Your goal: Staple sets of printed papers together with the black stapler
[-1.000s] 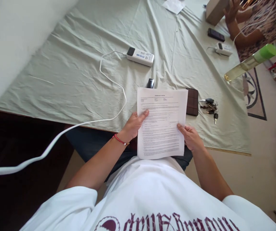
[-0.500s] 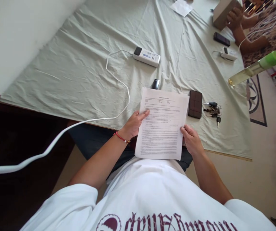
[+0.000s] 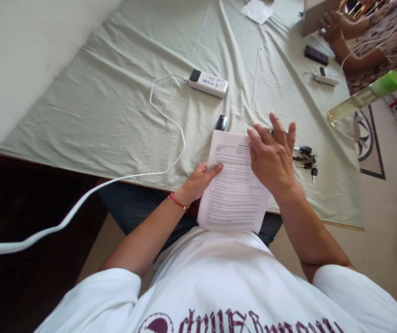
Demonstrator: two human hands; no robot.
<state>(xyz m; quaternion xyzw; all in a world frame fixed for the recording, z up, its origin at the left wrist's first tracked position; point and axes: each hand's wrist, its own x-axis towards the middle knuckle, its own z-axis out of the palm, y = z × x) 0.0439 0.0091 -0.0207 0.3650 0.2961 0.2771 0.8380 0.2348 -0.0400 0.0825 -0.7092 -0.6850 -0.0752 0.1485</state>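
A printed white paper form (image 3: 231, 194) leans from my lap against the table's front edge. My left hand (image 3: 201, 181), with a red cord on its wrist, grips the form's left edge, thumb on the page. My right hand (image 3: 273, 155) hovers over the form's upper right corner with fingers spread, holding nothing. It hides a dark wallet that lies beside the form. A small black object (image 3: 221, 123) peeks out just beyond the form's top edge.
A pale green cloth (image 3: 115, 106) covers the table. On it lie a white power bank (image 3: 208, 83) with a white cable (image 3: 163, 115), and a bunch of keys (image 3: 305, 157). At far right another person's hands (image 3: 332, 25) hold a box, near a phone (image 3: 316, 55) and a green-capped bottle (image 3: 364, 96).
My right hand let go of the form's right edge and rose over its upper right corner, fingers spread, covering the wallet. The left hand still holds the form.
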